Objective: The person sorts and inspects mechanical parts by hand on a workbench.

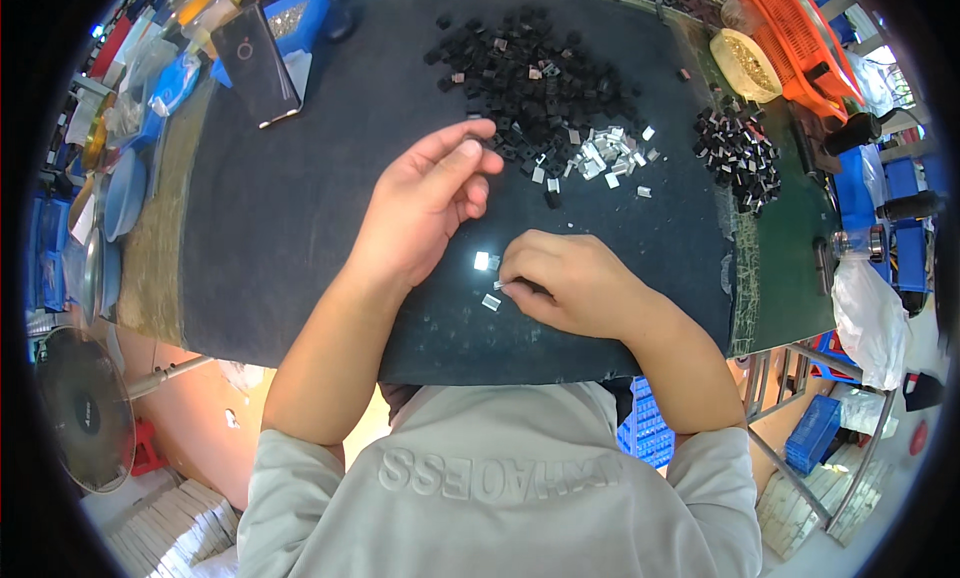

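Observation:
My left hand is raised over the dark mat, thumb and fingers pinched around a small black piece that is mostly covered by the fingertips. Lower and to the right, my right hand rests at the mat with its fingers closed on a small silver metal piece. Just left of those fingertips lie a shiny silver piece and another silver piece. Beyond both hands spreads a heap of small black blocks, with a pile of silver metal pieces at its near right edge.
A second pile of black and silver parts sits on the right. Behind it are a cream tray of small golden parts and an orange basket. A dark phone leans against a blue bin at far left.

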`<state>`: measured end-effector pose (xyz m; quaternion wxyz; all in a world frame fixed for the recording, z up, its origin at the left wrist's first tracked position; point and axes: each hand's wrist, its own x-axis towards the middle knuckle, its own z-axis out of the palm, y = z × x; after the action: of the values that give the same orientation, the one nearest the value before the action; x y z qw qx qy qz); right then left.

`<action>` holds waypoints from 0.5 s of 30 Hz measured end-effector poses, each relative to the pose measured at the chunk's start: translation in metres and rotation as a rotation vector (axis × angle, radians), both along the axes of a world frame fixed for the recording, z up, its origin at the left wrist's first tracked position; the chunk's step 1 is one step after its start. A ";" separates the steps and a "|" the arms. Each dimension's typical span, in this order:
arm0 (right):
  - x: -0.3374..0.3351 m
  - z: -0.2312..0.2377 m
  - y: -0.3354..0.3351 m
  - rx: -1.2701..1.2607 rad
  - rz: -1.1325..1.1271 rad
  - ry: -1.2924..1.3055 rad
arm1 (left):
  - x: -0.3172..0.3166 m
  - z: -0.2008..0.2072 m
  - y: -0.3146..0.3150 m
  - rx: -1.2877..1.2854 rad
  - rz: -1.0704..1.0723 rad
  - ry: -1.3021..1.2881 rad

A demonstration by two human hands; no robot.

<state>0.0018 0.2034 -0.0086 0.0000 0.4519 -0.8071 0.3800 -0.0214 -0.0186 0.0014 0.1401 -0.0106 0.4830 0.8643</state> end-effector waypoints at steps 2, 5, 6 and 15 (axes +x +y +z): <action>-0.001 0.006 0.003 -0.050 -0.058 -0.232 | 0.002 0.000 0.003 -0.036 -0.010 -0.035; -0.003 0.014 0.006 -0.234 -0.305 -0.246 | 0.008 0.005 0.013 -0.066 -0.005 -0.035; -0.011 0.007 0.009 -0.327 -0.277 -0.049 | 0.010 0.007 0.016 -0.081 0.008 -0.039; -0.007 -0.005 0.010 -0.597 -0.418 -0.019 | 0.019 0.009 0.021 -0.117 -0.181 -0.119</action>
<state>-0.0055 0.2137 -0.0141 0.2020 0.2535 -0.7356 0.5948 -0.0022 0.0025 0.0100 0.2448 -0.0263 0.5225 0.8163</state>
